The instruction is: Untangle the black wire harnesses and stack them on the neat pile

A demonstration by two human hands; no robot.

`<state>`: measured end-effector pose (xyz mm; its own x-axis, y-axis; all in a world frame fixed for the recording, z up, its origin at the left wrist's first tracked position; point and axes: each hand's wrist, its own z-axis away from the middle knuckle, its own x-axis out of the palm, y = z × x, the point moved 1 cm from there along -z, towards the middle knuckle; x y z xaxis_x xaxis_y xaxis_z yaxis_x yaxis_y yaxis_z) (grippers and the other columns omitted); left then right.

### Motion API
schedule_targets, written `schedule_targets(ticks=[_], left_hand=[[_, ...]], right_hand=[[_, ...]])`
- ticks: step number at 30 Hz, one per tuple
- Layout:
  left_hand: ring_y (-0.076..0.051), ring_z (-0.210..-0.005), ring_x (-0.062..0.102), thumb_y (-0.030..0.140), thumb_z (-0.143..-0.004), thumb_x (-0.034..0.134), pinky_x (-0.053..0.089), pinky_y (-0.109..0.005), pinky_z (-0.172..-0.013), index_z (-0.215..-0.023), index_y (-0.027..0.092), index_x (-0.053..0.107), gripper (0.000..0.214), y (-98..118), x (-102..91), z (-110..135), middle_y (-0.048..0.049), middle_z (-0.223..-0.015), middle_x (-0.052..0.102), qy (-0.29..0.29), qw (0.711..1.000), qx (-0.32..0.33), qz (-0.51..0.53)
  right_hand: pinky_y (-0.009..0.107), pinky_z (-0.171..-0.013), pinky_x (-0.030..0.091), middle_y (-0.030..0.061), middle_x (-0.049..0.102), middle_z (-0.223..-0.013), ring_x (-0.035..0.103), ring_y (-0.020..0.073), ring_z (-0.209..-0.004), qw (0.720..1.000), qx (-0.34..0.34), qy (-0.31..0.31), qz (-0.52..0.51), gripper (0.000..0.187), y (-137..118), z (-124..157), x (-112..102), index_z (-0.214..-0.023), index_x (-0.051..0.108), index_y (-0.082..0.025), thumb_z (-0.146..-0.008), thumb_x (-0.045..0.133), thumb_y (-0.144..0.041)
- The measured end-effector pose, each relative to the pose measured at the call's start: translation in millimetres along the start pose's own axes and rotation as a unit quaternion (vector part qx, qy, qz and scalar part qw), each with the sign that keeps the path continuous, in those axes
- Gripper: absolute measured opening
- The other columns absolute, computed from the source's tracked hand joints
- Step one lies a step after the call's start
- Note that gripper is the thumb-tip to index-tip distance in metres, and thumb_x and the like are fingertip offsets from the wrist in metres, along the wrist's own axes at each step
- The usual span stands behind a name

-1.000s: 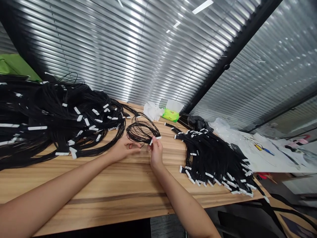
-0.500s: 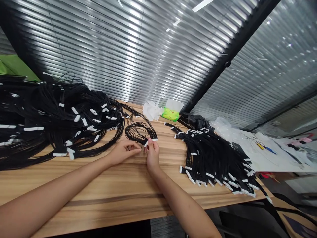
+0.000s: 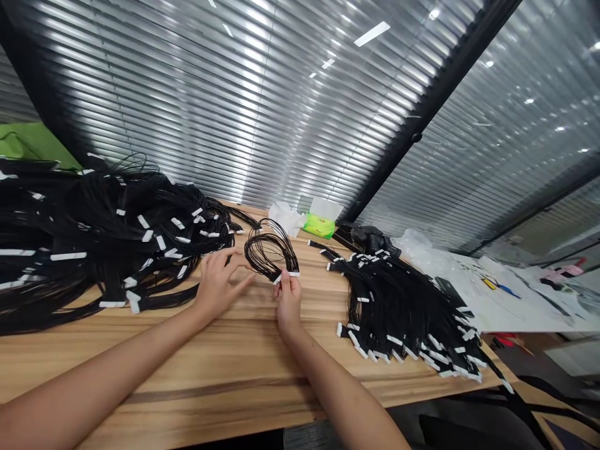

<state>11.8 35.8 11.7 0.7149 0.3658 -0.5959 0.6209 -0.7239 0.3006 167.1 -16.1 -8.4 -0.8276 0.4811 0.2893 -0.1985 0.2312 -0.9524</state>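
Observation:
A black wire harness (image 3: 270, 245) with white connectors at its ends is bent into a loop above the table. My right hand (image 3: 287, 299) pinches it at the white connectors, where both ends come together. To the left of the loop, my left hand (image 3: 221, 280) has its fingers spread and holds nothing; its fingertips are near the loop's wires. Behind my left hand lies a big heap of black wire harnesses (image 3: 154, 219) with white connectors. On the right, a second pile of the same harnesses (image 3: 403, 312) is laid out, many connectors facing the near edge.
A green tissue pack (image 3: 319, 226) and crumpled white tissue (image 3: 285, 217) sit at the back of the wooden table (image 3: 225, 375). Beside them are a black bag (image 3: 372, 239) and clear plastic (image 3: 417, 245). Further right, a white table (image 3: 497, 315) carries tools. Slatted blinds (image 3: 210, 106) stand behind.
My left hand has drawn back leftward from the connectors and spread its fingers. My right hand keeps its pinch on the harness, and the loop now stands more upright and rounder.

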Motion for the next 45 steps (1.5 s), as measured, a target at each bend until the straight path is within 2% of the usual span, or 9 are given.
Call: schedule_targets(ticks=[4, 7, 11, 18, 27, 33, 45], left_hand=[[-0.022, -0.096, 0.056, 0.031, -0.086, 0.057, 0.029, -0.041, -0.089, -0.084, 0.022, 0.066, 0.013, 4, -5.9, 0, -0.0059, -0.098, 0.064, 0.011, 0.997, 0.077, -0.003], [-0.019, -0.091, 0.058, 0.025, -0.090, 0.053, 0.029, -0.039, -0.087, -0.097, 0.027, 0.066, 0.016, 4, -5.4, 1, -0.0029, -0.094, 0.067, -0.012, 0.990, 0.143, -0.011], [-0.017, -0.085, 0.058, 0.021, -0.091, 0.050, 0.030, -0.038, -0.083, -0.105, 0.030, 0.066, 0.022, 1, -4.7, 0, -0.0021, -0.094, 0.068, -0.031, 0.983, 0.178, -0.027], [-0.016, -0.082, 0.057, 0.020, -0.091, 0.051, 0.031, -0.036, -0.081, -0.103, 0.033, 0.068, 0.025, 2, -8.7, -1, -0.0011, -0.089, 0.069, -0.011, 0.977, 0.205, -0.054], [-0.016, -0.084, 0.057, 0.020, -0.090, 0.051, 0.033, -0.036, -0.081, -0.105, 0.034, 0.068, 0.026, 0, -9.2, -2, -0.0023, -0.091, 0.069, -0.001, 0.971, 0.224, -0.079], [-0.016, -0.084, 0.057, 0.017, -0.089, 0.052, 0.032, -0.036, -0.081, -0.111, 0.036, 0.065, 0.032, -8, -3.4, -5, -0.0012, -0.093, 0.069, -0.016, 0.963, 0.251, -0.096], [-0.018, -0.081, 0.057, 0.020, -0.090, 0.050, 0.033, -0.036, -0.078, -0.105, 0.034, 0.067, 0.027, -14, 5.1, -6, -0.0021, -0.094, 0.068, -0.052, 0.968, 0.232, -0.080]], right_hand=[[0.024, -0.046, 0.023, -0.0080, 0.038, -0.049, 0.030, 0.0090, -0.046, 1.000, 0.008, 0.002, 0.010, 0.044, 5, 0, 2, -0.071, 0.050, -0.019, -0.076, 0.053, -0.062], [0.023, -0.045, 0.023, -0.0082, 0.037, -0.047, 0.030, 0.0092, -0.045, 1.000, 0.011, -0.019, 0.019, 0.045, 10, 1, 5, -0.070, 0.050, -0.019, -0.076, 0.051, -0.063], [0.024, -0.044, 0.024, -0.0081, 0.037, -0.046, 0.031, 0.0100, -0.045, 0.998, 0.001, -0.057, 0.037, 0.045, 12, 2, 8, -0.076, 0.055, -0.018, -0.077, 0.051, -0.063], [0.024, -0.046, 0.027, -0.0073, 0.039, -0.048, 0.033, 0.0108, -0.046, 0.996, -0.010, -0.077, 0.050, 0.045, 12, 4, 8, -0.083, 0.059, -0.016, -0.080, 0.048, -0.059], [0.024, -0.047, 0.028, -0.0070, 0.039, -0.049, 0.034, 0.0109, -0.047, 0.995, -0.031, -0.083, 0.049, 0.040, 8, 3, 8, -0.081, 0.060, -0.016, -0.081, 0.050, -0.055], [0.024, -0.046, 0.027, -0.0075, 0.039, -0.048, 0.033, 0.0103, -0.046, 0.995, -0.040, -0.082, 0.045, 0.038, 17, -6, 8, -0.073, 0.055, -0.018, -0.080, 0.051, -0.055], [0.024, -0.044, 0.026, -0.0073, 0.040, -0.040, 0.034, 0.0100, -0.040, 0.994, -0.041, -0.085, 0.059, 0.040, 27, -22, 13, -0.062, 0.050, -0.021, -0.076, 0.052, -0.058]])
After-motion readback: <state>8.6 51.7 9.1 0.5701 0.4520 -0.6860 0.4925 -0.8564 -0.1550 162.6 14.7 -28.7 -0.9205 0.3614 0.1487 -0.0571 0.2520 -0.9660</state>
